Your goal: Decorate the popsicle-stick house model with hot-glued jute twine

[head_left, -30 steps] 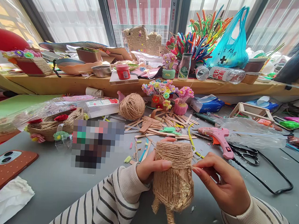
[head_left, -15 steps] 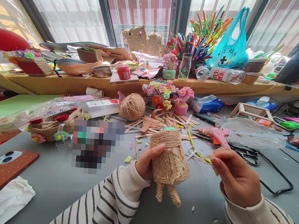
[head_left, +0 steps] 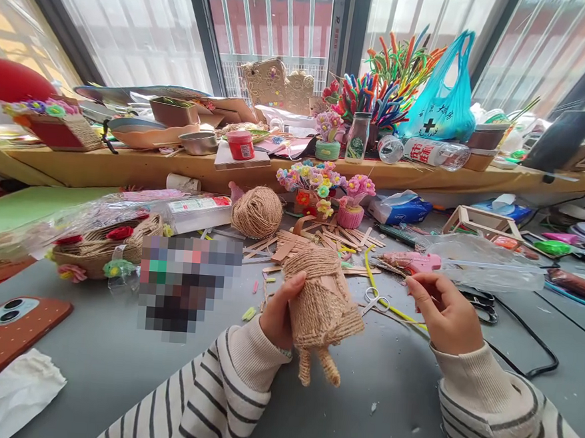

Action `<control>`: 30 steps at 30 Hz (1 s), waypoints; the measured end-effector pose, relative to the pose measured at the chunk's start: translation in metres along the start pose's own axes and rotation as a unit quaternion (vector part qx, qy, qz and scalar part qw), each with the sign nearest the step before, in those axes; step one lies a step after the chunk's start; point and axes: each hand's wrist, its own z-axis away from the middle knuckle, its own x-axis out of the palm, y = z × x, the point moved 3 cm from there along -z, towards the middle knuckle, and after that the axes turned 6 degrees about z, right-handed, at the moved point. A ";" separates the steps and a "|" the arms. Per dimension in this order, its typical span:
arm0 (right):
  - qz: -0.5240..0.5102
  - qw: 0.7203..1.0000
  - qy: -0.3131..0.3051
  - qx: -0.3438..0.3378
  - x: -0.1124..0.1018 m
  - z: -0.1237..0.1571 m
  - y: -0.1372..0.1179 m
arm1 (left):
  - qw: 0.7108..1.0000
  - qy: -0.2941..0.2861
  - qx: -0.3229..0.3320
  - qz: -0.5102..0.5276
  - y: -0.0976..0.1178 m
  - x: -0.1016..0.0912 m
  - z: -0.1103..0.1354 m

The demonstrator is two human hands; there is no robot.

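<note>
My left hand (head_left: 280, 311) is wrapped round a twine-covered craft body (head_left: 323, 308), thumb on its front. It tilts, with rows of jute twine round it, a bare tan patch near the upper middle and two short twine-wrapped legs at the bottom. To the right, my right hand (head_left: 449, 310) is raised with thumb and forefinger pinched on a thin strand of twine, partly hard to make out. Between the hands lie small white-handled scissors (head_left: 376, 299) and a yellow pipe cleaner (head_left: 369, 271). Behind the right fingers rests a pink glue gun (head_left: 417, 262).
A ball of twine (head_left: 257, 212) and scattered wooden sticks (head_left: 351, 237) lie beyond the craft body. Farther back stand small flower pots (head_left: 350, 215). A phone (head_left: 18, 333) and crumpled paper (head_left: 23, 387) are at left. A black cable (head_left: 545, 370) curves at right.
My right hand has moved up and slightly left, toward the glue gun. The craft body in my left hand has shifted a little left and tilted more. The view has shifted slightly.
</note>
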 end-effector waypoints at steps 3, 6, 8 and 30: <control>-0.079 0.997 -0.023 0.003 0.001 0.005 -0.009 | 0.999 0.015 0.021 -0.037 -0.004 0.001 0.000; -0.117 0.993 -0.019 0.002 -0.001 0.013 -0.020 | 0.993 -0.010 0.061 -0.097 -0.005 0.003 -0.001; -0.127 0.992 -0.021 -0.006 -0.003 0.017 -0.027 | 0.990 -0.025 0.072 -0.120 -0.006 0.004 -0.002; -0.117 0.982 -0.089 -0.121 -0.002 0.027 -0.041 | 0.991 -0.030 0.032 -0.129 -0.011 0.005 -0.004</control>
